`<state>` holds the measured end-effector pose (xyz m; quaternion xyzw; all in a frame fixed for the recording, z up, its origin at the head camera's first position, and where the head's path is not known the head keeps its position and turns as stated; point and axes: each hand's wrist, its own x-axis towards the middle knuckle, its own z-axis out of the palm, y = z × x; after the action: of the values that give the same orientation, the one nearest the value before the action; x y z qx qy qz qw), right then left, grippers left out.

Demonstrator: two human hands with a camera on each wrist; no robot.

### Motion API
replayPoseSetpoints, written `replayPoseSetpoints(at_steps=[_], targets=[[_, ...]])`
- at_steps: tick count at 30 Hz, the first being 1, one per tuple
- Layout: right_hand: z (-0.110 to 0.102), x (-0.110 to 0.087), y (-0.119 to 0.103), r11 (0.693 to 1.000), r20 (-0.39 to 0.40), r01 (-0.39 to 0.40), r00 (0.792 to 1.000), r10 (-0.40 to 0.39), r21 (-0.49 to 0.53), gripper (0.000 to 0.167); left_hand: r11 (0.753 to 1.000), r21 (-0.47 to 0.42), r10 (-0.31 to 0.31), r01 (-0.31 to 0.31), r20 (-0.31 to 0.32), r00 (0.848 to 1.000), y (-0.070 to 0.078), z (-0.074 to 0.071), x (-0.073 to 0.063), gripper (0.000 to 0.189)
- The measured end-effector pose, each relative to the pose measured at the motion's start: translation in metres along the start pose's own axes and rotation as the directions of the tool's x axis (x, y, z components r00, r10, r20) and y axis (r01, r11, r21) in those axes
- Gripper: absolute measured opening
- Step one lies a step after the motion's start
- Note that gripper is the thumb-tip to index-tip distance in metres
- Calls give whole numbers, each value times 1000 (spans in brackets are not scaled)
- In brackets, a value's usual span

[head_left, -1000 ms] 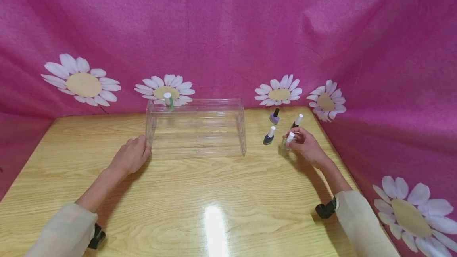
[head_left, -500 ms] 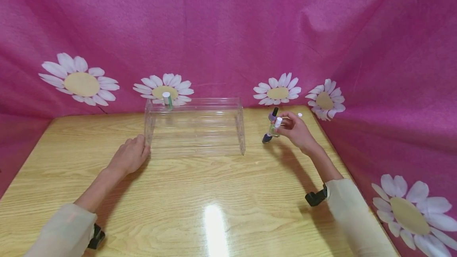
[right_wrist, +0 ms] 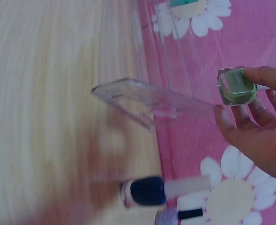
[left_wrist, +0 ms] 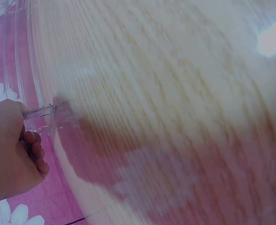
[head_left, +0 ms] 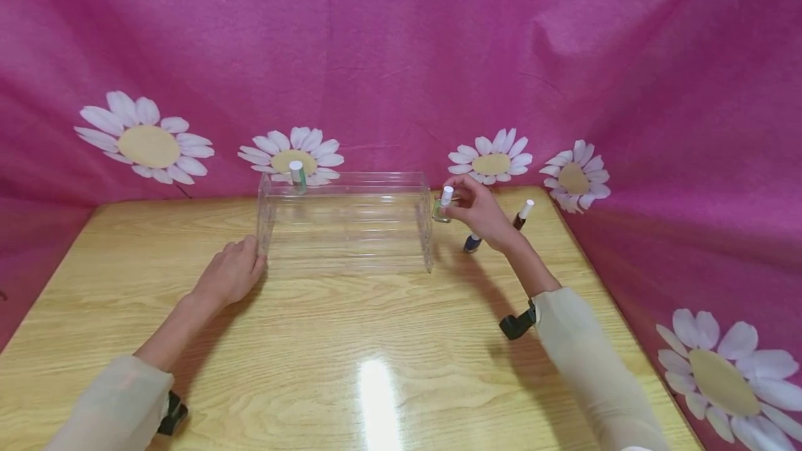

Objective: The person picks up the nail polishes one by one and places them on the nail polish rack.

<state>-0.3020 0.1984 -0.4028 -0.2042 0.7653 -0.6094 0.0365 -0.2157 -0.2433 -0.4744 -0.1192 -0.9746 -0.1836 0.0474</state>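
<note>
A clear acrylic tiered rack (head_left: 344, 190) stands toward the back of the wooden table. My left hand (head_left: 230, 271) holds its left end near the front corner, fingers curled in the left wrist view. With thumb and fingers, my right hand (head_left: 479, 213) pinches a green nail polish bottle (right_wrist: 237, 87) by its white cap, raised close beside the rack's right end. On the rack's top tier at the left sits a teal nail polish bottle (head_left: 297, 177) with a white cap.
Right of the rack stand a navy nail polish bottle (head_left: 472, 243) and a dark one (head_left: 523, 215), both white-capped. A lilac bottle (right_wrist: 167, 216) with a black cap is hidden behind my right hand in the head view. A pink flowered cloth (head_left: 388, 75) hangs behind.
My right hand has lifted the green nail polish bottle and carried it left, past the navy and lilac bottles, to the rack's right end. The left hand stays in place.
</note>
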Motion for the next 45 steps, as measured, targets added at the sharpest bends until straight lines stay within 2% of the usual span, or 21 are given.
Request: replayPoseSetpoints(at_steps=[6,12,17,24,29,39,45], targets=[[19,18,-7,1000,9,-11,1000,11,24,34,1000,0,5,-5,-8,1000,1,0,2,17],[41,35,-13,1000,29,6,1000,-5,-12,36,1000,9,5,-5,-6,1000,1,0,3,18],[59,50,-17,1000,43,24,999,-24,-3,35,1000,1,10,-10,-14,1000,2,0,3,16],[79,68,-23,1000,88,16,996,-15,-14,33,1000,-4,22,-22,-16,1000,3,0,3,15],[91,78,-26,999,83,20,996,-17,-26,32,1000,-1,14,-14,-5,1000,2,-1,4,16],[114,97,-28,999,60,-2,998,-1,45,34,1000,-3,-9,9,7,1000,0,-1,2,17],[125,109,-24,997,78,-31,997,25,70,33,1000,-15,-17,17,12,1000,-1,0,0,16]])
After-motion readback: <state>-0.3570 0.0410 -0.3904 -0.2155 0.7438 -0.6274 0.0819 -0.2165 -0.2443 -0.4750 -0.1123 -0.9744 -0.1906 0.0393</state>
